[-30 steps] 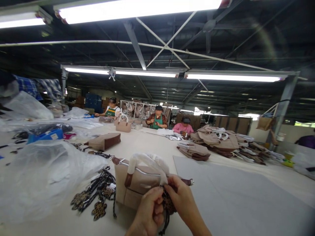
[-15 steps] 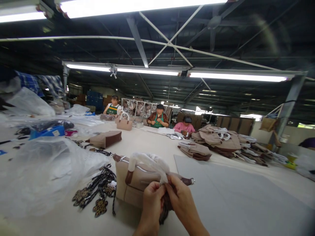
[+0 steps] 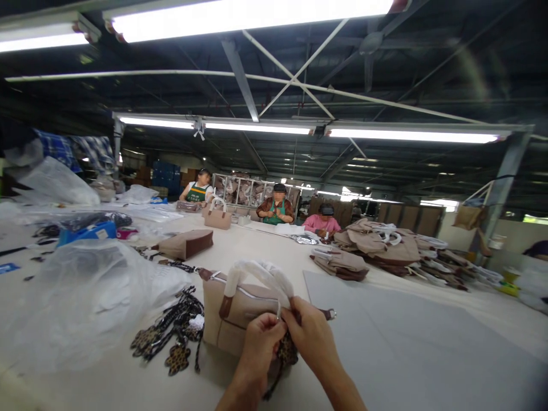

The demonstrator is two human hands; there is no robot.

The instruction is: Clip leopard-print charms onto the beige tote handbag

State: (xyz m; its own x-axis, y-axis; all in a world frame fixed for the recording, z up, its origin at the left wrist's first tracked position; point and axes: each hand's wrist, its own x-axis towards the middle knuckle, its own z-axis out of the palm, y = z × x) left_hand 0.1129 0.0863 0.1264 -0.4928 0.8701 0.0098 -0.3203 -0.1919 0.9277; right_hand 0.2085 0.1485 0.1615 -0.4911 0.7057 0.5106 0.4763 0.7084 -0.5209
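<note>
A beige handbag (image 3: 225, 337) with brown trim stands on the table, its handles (image 3: 261, 274) wrapped in white material. At the right foot of the handles, my left hand (image 3: 263, 337) is closed in a pinch. My right hand (image 3: 306, 328) is closed beside it, its fingers at the wrapped handle. A leopard-print charm (image 3: 287, 349) with a dark cord hangs below the hands in front of the bag. What the left fingertips hold is too small to make out. More charms (image 3: 177, 358) on black cords lie left of the bag.
Clear plastic bags (image 3: 94, 297) cover the left side. Another beige bag (image 3: 186, 244) lies behind them. A grey sheet (image 3: 411, 331) spreads at the right, with a pile of bags (image 3: 377, 242) beyond. Three people sit across the table (image 3: 261, 242).
Both hands have shifted slightly, and the leopard-print charm beneath them now shows more clearly. The right-hand end of the wrapped handle is more exposed.
</note>
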